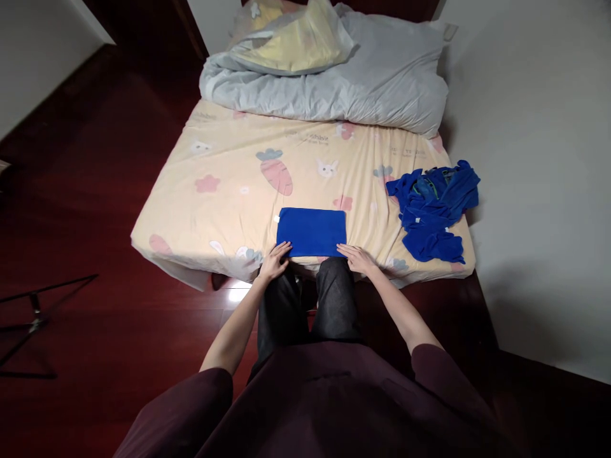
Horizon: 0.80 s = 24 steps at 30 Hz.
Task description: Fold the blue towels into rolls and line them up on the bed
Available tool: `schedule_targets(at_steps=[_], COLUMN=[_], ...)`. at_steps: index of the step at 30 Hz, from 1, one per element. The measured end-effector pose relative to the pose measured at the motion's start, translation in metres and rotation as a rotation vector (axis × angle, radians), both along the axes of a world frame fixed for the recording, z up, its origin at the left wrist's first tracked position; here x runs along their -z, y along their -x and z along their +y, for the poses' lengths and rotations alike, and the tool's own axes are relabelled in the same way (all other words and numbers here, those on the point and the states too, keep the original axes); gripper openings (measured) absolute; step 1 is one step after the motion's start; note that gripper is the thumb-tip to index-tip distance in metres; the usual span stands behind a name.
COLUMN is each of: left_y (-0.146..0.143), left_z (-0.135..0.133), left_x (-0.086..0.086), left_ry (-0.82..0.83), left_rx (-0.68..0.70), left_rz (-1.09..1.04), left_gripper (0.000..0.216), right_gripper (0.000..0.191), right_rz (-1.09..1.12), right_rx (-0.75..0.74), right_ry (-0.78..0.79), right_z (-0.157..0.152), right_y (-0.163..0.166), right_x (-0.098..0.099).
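Observation:
A blue towel [311, 230] lies flat as a neat rectangle at the near edge of the bed, with a small white tag at its left side. My left hand [275, 259] rests on its near left corner, fingers stretched out over the cloth. At the near right corner, my right hand [356, 257] touches the towel with its fingers extended flat. The thumbs are hard to make out. A crumpled heap of blue cloths [432, 207] sits farther right on the bed, showing white tags and some green-edged pieces.
The bed [229, 210] has a cream sheet printed with carrots and rabbits. A grey-white quilt [382, 76] and a yellow pillow [305, 44] are bunched at the far end. A wall [539, 191] stands at right. Black stand legs [35, 321] are on the dark red floor at left.

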State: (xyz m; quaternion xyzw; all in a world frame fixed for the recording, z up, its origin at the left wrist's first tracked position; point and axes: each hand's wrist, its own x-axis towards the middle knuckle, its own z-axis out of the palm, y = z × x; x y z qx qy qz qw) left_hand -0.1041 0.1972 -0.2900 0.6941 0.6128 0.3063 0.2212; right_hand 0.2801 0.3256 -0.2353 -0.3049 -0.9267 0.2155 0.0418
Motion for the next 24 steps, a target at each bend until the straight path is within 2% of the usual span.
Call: schedule_targets(at_steps=[3, 7, 10, 17, 19, 24], left_y=[0.001, 0.002, 0.005, 0.015, 0.019, 0.027], left_z=[0.003, 0.011, 0.018, 0.026, 0.029, 0.038], left_x=[0.0, -0.002, -0.004, -0.005, -0.005, -0.002], left_ry=[-0.004, 0.033, 0.067, 0.108, 0.119, 0.106], left_rx=[-0.033, -0.167, -0.254, -0.271, -0.311, -0.385], left_rz=[-0.065, -0.19, -0.27, -0.409, -0.427, -0.434], left_gripper=[0.061, 0.065, 0.062, 0.041, 0.038, 0.05], right_gripper=[0.07, 0.054, 0.05, 0.032, 0.033, 0.039], right_rz=[0.046, 0.13, 0.237, 0.562, 0.611, 0.653], right_rx=[0.08, 0.212, 0.338, 0.669, 0.738, 0.836], right_ry=[0.013, 0.072, 0.134, 0.33, 0.343, 0.339], right_z=[0.003, 0.008, 0.011, 0.013, 0.015, 0.02], right_y=[0.005, 0.012, 0.02, 0.041, 0.044, 0.047], right_x=[0.0, 0.002, 0.008, 0.026, 0.029, 0.033])
